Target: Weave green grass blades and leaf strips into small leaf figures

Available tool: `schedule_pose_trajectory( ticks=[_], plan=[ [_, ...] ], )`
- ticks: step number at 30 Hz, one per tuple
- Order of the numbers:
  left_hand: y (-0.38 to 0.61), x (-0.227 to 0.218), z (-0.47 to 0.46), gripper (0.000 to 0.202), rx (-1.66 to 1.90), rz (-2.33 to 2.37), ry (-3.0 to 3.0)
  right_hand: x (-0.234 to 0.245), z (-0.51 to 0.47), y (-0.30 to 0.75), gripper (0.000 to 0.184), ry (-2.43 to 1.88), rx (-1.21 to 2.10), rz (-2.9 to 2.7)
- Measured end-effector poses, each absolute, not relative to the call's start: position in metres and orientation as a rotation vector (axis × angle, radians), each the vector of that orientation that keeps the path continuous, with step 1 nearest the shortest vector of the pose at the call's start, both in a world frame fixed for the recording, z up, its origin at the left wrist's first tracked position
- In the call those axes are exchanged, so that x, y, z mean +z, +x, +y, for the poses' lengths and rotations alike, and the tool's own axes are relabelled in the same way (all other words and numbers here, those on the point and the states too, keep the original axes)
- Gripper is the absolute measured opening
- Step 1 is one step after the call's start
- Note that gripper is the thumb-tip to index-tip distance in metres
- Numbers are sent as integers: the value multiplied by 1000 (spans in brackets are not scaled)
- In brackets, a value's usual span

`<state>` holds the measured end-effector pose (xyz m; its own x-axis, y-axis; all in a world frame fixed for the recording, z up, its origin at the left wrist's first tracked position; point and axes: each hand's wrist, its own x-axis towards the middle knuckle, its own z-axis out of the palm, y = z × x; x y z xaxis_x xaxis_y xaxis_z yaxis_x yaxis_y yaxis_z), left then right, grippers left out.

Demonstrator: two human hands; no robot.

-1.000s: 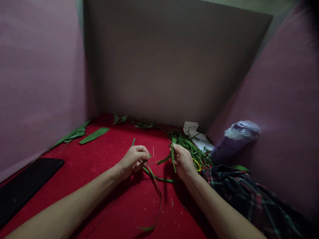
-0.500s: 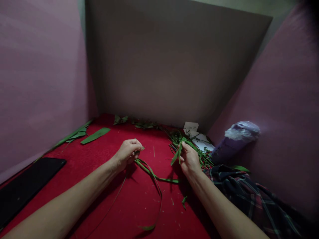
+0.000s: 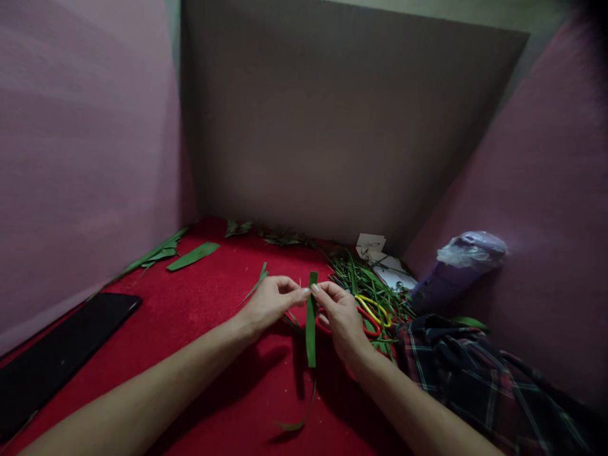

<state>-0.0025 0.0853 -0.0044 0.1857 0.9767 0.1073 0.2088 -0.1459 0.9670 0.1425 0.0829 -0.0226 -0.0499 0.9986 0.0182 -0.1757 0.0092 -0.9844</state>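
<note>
Close together over the red cloth, my left hand [image 3: 278, 301] and my right hand [image 3: 342, 313] pinch a flat green leaf strip [image 3: 310, 335] near its upper end, thumbs almost meeting. The strip hangs upright between them. Thinner green blades [image 3: 261, 277] stick out behind my left hand; how they are held is hidden. A long narrow blade [image 3: 304, 421] trails below onto the cloth. Beside and partly under my right hand lie red handle loops [image 3: 374, 324] and yellow handle loops [image 3: 380, 309], apparently of scissors; their blades are hidden.
Cut green stalks [image 3: 363, 278] pile up at the right, by white papers [image 3: 392, 272] and a purple plastic-topped object [image 3: 446, 272]. Plaid cloth [image 3: 456, 367] lies at right. A black flat device [image 3: 80, 348] is at left, with a leaf piece [image 3: 193, 256] beyond. Walls enclose the red cloth [image 3: 228, 373].
My hands have come together at the middle. The leaf strip, earlier in my right hand alone, is now between both. The red and yellow handles have come into view as my right hand moved left.
</note>
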Motion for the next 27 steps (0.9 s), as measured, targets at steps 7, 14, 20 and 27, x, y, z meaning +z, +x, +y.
schedule_pose_trajectory(
  ticks=[7, 14, 20, 27],
  plan=[
    [9, -14, 73, 25, 867, 1051, 1186, -26, 81, 139, 28, -1007, 1306, -1113],
    [9, -16, 74, 20, 833, 977, 1092, -27, 82, 138, 33, -962, 1386, -1075],
    [7, -20, 76, 19, 850, 986, 1102, -25, 81, 139, 25, -963, 1380, -1105],
    [7, -24, 78, 19, 864, 994, 1093, -28, 83, 140, 24, -955, 1376, -1138]
  ],
)
